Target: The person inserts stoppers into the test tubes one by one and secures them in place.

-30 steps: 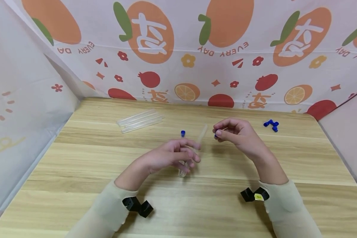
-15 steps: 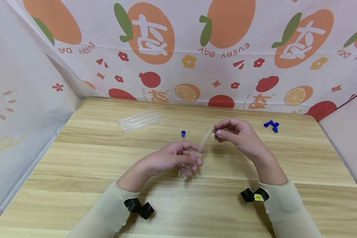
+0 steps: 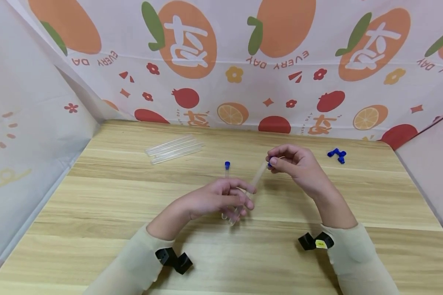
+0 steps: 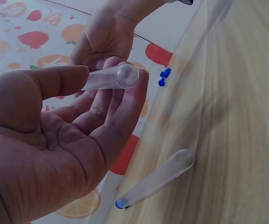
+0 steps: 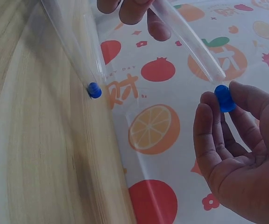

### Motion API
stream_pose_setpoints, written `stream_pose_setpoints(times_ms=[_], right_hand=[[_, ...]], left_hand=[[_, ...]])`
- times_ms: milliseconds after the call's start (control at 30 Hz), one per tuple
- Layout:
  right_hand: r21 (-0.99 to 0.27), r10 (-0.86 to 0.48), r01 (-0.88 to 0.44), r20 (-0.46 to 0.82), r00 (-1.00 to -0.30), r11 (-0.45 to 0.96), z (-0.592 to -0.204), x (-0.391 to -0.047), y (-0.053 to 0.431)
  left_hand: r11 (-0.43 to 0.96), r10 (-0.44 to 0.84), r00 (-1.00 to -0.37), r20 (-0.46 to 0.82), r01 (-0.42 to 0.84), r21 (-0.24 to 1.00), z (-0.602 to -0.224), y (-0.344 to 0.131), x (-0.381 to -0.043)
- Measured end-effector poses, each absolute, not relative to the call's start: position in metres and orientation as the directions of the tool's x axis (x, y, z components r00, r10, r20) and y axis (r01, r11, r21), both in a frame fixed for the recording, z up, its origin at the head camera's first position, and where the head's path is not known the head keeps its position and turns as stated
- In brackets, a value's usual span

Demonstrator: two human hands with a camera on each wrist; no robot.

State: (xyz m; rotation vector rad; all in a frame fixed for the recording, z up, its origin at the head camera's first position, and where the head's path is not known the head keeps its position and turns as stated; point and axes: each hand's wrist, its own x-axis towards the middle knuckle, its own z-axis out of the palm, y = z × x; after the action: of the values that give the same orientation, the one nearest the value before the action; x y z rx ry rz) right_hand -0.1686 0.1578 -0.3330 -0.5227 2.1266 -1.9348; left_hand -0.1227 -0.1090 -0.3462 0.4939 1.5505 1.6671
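Observation:
My left hand (image 3: 219, 198) pinches a clear test tube (image 3: 258, 175) between thumb and fingers, tilted with its open end up toward the right. In the left wrist view the rounded bottom of this test tube (image 4: 104, 78) faces the camera. Between thumb and fingertips, my right hand (image 3: 293, 164) holds a small blue stopper (image 5: 225, 99) right at the tube's mouth; whether they touch I cannot tell. Below my left hand, a second test tube (image 4: 158, 179) with a blue stopper in its end lies on the table, partly hidden by that hand in the head view.
Several clear tubes (image 3: 174, 149) lie side by side at the back left of the wooden table (image 3: 107, 196). At the back right sits a small cluster of blue stoppers (image 3: 337, 155). A fruit-print cloth (image 3: 251, 90) hangs behind the table's back edge.
My left hand has shifted slightly right with the test tube, bringing its mouth from well apart to right beside the blue stopper. The right hand has barely moved and still pinches the stopper.

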Motion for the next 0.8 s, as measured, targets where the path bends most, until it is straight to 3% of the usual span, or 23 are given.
stream_pose_setpoints(times_ms=[800], right_hand=[[-0.998, -0.373, -0.052, 0.057, -0.926, -0.024, -0.332, -0.178, 0.155]], left_hand=[[0.019, 0.73, -0.63, -0.264, -0.368, 0.93, -0.341, -0.099, -0.125]])
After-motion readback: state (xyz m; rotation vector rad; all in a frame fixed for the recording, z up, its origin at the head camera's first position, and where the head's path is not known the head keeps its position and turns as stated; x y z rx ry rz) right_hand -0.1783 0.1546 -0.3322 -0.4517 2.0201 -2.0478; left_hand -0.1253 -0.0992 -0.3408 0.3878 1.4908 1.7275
